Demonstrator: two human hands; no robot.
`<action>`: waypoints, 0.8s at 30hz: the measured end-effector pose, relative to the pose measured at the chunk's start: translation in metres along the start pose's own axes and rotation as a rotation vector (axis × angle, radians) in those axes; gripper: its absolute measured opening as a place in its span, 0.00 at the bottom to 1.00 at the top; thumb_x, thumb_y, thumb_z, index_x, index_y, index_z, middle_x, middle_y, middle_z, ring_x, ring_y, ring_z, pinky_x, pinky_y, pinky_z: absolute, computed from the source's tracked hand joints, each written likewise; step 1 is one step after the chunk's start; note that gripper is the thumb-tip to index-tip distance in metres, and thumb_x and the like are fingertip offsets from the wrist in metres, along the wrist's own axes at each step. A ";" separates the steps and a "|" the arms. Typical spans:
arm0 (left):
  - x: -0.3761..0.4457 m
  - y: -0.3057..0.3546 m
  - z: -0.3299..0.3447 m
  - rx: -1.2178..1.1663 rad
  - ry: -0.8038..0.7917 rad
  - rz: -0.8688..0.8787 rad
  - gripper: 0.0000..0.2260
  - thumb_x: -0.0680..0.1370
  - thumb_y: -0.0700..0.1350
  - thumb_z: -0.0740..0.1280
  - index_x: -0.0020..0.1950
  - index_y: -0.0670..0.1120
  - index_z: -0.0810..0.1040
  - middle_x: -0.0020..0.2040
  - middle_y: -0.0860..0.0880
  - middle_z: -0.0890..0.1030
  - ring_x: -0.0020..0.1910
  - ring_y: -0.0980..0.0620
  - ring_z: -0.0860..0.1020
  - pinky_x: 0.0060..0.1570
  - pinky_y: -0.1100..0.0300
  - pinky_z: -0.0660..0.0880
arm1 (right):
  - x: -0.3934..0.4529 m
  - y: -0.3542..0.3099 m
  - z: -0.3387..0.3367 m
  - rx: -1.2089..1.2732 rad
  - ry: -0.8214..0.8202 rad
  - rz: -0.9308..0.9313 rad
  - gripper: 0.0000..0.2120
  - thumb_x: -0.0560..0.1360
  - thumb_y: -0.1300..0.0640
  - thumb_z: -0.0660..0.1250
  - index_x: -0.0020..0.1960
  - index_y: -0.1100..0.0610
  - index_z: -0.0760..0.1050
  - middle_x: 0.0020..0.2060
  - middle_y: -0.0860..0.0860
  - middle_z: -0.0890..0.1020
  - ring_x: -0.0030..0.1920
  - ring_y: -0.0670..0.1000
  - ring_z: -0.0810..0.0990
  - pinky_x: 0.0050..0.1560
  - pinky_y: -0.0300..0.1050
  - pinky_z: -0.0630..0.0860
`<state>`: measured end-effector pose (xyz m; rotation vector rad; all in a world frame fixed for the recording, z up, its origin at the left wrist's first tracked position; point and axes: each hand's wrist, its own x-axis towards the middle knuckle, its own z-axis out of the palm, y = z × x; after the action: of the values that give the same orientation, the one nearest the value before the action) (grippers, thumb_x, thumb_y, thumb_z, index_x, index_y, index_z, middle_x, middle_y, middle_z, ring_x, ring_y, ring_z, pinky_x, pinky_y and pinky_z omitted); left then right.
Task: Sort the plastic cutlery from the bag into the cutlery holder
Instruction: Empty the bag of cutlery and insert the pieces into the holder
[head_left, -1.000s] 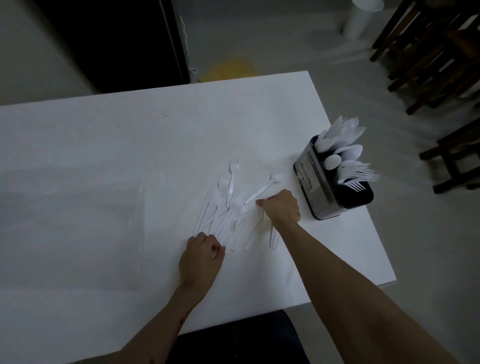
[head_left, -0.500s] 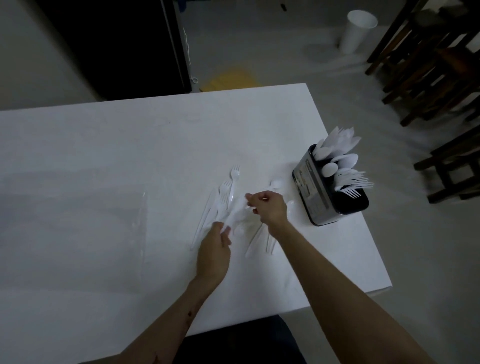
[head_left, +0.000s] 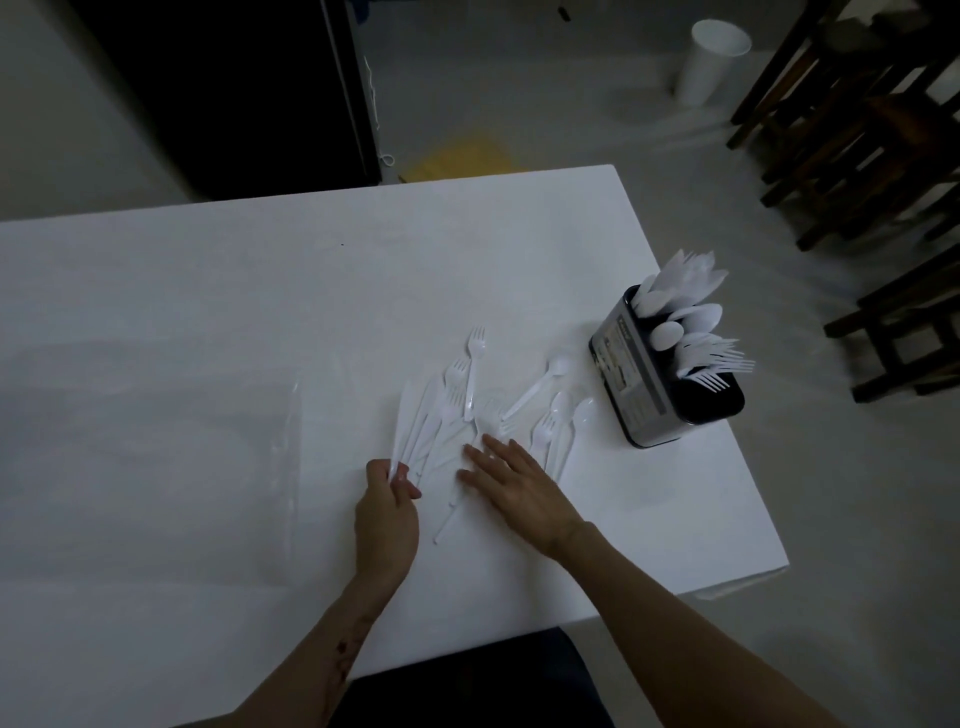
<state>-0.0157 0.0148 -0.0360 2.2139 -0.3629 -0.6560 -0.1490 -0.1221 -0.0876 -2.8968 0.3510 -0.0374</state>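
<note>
Loose cutlery (head_left: 467, 410) lies mid-frame on the tabletop (head_left: 208, 312); the left hand (head_left: 387, 512) pinches knife handles, the right hand (head_left: 511, 480) rests flat, fingers spread, on the pile.

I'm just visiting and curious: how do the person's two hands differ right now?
The left hand curls its fingers and pinches the ends of some white plastic cutlery; the right hand lies with fingers straight and spread, holding nothing. The left hand works the pile's left edge; the right hand rests flat nearer its middle. Both are bare and low over the white table.
</note>
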 end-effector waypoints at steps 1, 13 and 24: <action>-0.001 0.001 0.001 -0.008 -0.009 0.004 0.05 0.82 0.41 0.55 0.54 0.45 0.70 0.40 0.50 0.79 0.39 0.46 0.78 0.40 0.57 0.75 | -0.005 0.005 -0.003 0.000 -0.012 -0.021 0.29 0.71 0.59 0.76 0.70 0.54 0.72 0.73 0.55 0.70 0.74 0.58 0.66 0.75 0.53 0.52; -0.004 0.007 -0.004 -0.095 -0.060 0.008 0.08 0.83 0.42 0.54 0.61 0.46 0.68 0.41 0.46 0.79 0.35 0.53 0.76 0.32 0.69 0.68 | -0.024 0.026 -0.012 -0.086 0.163 0.047 0.18 0.69 0.60 0.76 0.59 0.56 0.79 0.61 0.55 0.81 0.61 0.59 0.79 0.71 0.55 0.63; -0.002 0.002 -0.010 -0.134 -0.029 -0.013 0.08 0.83 0.42 0.53 0.60 0.46 0.68 0.42 0.46 0.81 0.38 0.52 0.79 0.35 0.66 0.71 | 0.032 -0.007 -0.011 -0.012 -0.053 -0.060 0.31 0.76 0.58 0.70 0.76 0.51 0.63 0.76 0.56 0.65 0.76 0.57 0.62 0.76 0.52 0.50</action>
<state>-0.0116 0.0200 -0.0282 2.0825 -0.3109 -0.6999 -0.1173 -0.1257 -0.0756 -2.9136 0.2554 0.0323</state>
